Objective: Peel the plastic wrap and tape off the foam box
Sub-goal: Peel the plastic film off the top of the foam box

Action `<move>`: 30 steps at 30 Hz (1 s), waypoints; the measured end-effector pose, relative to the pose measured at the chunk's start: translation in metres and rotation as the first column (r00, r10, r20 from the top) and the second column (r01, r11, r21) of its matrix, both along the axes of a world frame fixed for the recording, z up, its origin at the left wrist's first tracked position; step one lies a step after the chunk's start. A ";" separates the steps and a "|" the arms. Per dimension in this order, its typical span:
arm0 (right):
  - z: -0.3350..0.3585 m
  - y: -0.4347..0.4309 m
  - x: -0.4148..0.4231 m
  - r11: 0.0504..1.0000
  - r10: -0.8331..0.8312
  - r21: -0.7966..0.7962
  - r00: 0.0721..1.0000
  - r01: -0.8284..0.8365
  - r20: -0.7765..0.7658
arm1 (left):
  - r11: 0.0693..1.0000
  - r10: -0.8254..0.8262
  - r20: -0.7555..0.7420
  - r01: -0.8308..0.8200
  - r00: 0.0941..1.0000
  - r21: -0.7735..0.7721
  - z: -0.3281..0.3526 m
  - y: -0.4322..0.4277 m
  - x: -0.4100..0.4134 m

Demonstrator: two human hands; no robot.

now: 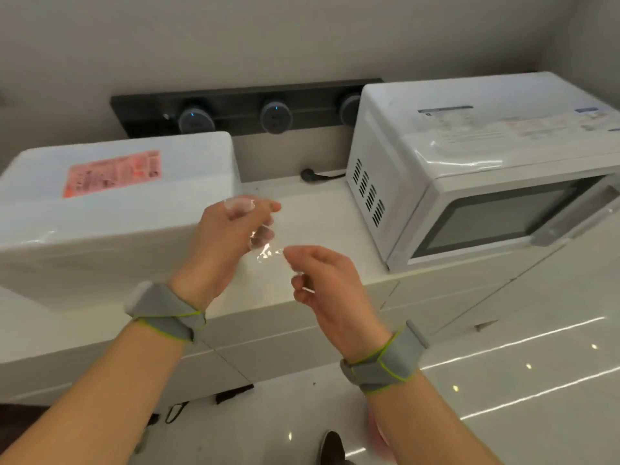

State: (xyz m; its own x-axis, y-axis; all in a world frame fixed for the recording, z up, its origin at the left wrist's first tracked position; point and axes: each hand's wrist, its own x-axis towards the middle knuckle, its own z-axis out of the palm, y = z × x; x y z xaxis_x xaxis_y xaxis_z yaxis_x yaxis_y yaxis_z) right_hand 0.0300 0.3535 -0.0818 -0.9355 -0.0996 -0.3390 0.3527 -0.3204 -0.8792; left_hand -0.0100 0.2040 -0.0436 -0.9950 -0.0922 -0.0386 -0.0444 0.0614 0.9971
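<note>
The white foam box [110, 209] lies on the counter at the left, with a pink label on its top and glossy wrap over its surface. A crumpled strip of clear tape [263, 245] hangs in the air just right of the box. My left hand [231, 236] pinches its upper end, with tape stuck around the fingertips. My right hand [322, 280] pinches the lower end from the right. Both hands are off the box, in front of its right end.
A white microwave [486, 172] stands on the white counter [318, 209] at the right. A black socket rail [245, 109] with round plugs runs along the wall behind. A black plug lies on the counter. Glossy floor and a dark shoe show below.
</note>
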 end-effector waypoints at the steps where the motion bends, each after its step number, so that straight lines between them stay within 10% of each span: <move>1: -0.012 0.010 0.003 1.000 -0.013 0.019 1.000 0.013 0.024 | 0.994 -0.009 -0.042 0.004 0.999 -0.111 -0.011 0.010 -0.003; 15: -0.110 0.083 0.009 0.945 -0.132 0.321 0.969 0.060 0.207 | 0.843 -0.225 0.212 0.299 0.951 -0.448 -0.108 0.067 -0.045; 30: -0.125 0.079 0.013 0.907 -0.272 0.371 0.949 0.198 0.159 | 0.711 -0.364 0.126 0.362 0.923 -0.603 -0.124 0.086 -0.074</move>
